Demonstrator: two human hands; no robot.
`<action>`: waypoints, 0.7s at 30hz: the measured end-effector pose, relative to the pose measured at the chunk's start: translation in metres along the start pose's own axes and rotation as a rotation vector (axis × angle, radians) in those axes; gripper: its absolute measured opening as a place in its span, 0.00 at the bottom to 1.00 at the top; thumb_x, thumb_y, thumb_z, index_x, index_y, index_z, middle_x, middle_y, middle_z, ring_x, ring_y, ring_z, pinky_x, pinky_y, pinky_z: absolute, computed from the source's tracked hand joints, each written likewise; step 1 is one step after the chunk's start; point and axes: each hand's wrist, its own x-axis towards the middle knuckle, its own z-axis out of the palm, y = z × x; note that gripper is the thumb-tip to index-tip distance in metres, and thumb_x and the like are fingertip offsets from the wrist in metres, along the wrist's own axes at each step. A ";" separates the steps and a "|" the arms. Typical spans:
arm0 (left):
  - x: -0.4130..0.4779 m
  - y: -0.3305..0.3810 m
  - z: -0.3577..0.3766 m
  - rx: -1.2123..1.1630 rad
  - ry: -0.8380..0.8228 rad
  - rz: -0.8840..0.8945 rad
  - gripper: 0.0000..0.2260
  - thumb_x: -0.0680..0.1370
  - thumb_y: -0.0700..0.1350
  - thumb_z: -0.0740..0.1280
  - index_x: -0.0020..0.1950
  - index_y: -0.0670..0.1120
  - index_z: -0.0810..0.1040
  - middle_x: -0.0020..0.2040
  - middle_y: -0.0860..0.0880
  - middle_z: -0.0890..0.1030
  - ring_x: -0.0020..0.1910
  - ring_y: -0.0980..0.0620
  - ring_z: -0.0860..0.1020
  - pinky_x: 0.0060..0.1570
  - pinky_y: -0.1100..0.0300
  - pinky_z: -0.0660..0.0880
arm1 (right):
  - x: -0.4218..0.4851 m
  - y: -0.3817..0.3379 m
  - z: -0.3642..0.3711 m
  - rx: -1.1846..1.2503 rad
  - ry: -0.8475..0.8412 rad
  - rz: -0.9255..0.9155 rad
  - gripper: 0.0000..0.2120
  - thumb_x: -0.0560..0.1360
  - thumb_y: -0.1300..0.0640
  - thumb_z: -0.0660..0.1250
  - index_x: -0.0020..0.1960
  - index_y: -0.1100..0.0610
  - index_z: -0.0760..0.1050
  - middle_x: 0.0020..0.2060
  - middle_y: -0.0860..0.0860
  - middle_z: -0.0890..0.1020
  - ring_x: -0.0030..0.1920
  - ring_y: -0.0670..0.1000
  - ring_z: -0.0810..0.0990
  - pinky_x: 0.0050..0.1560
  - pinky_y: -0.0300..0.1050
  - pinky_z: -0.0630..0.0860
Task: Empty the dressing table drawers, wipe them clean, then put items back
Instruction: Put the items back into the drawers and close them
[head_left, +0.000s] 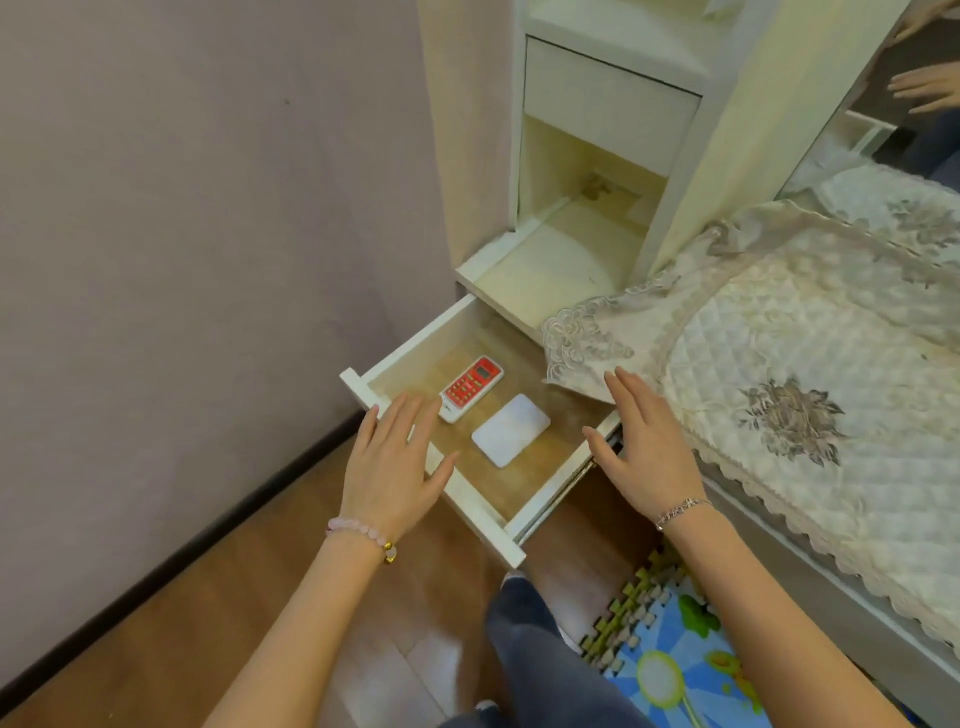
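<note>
Head view: the lowest drawer (415, 343) of the dressing table stands pulled out over the wooden floor (260, 597). On its brown lined bottom lie two things: a red-and-white remote control (471, 387) towards the far left, and a flat white rectangular pad (511, 430) just beside it on the near right, the two apart.

The left hand (395, 467) is over the drawer's near-left front edge, fingers straight and spread, holding nothing. The right hand (644, 447) is over the drawer's right side, fingers likewise straight and apart, tips near the hanging lace corner of the quilted cloth (779, 332) covering the tabletop. Whether either hand touches the drawer cannot be told.

Above the drawer is an open cubby (571, 260), and above that a closed white upper drawer (608, 104). A coloured foam play mat (670, 660) lies near right.
</note>
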 end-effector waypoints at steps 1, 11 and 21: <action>0.008 0.000 0.003 -0.008 -0.002 0.004 0.29 0.77 0.60 0.51 0.69 0.45 0.70 0.68 0.45 0.73 0.69 0.46 0.69 0.71 0.52 0.54 | 0.008 0.003 0.001 0.003 0.000 -0.001 0.30 0.78 0.44 0.58 0.75 0.55 0.55 0.75 0.52 0.59 0.75 0.52 0.56 0.73 0.55 0.56; 0.043 -0.018 0.028 -0.274 0.086 -0.053 0.25 0.78 0.57 0.54 0.69 0.44 0.71 0.67 0.46 0.73 0.68 0.47 0.70 0.69 0.51 0.60 | 0.056 0.020 0.019 -0.019 -0.068 0.042 0.30 0.78 0.46 0.59 0.75 0.57 0.57 0.74 0.53 0.61 0.74 0.53 0.59 0.72 0.57 0.59; 0.023 -0.037 0.057 -1.780 -0.012 -1.236 0.21 0.80 0.52 0.58 0.71 0.45 0.66 0.69 0.47 0.69 0.65 0.48 0.70 0.65 0.51 0.67 | 0.082 0.023 0.028 -0.018 -0.061 0.120 0.29 0.77 0.49 0.61 0.74 0.58 0.58 0.73 0.55 0.61 0.74 0.54 0.59 0.72 0.58 0.58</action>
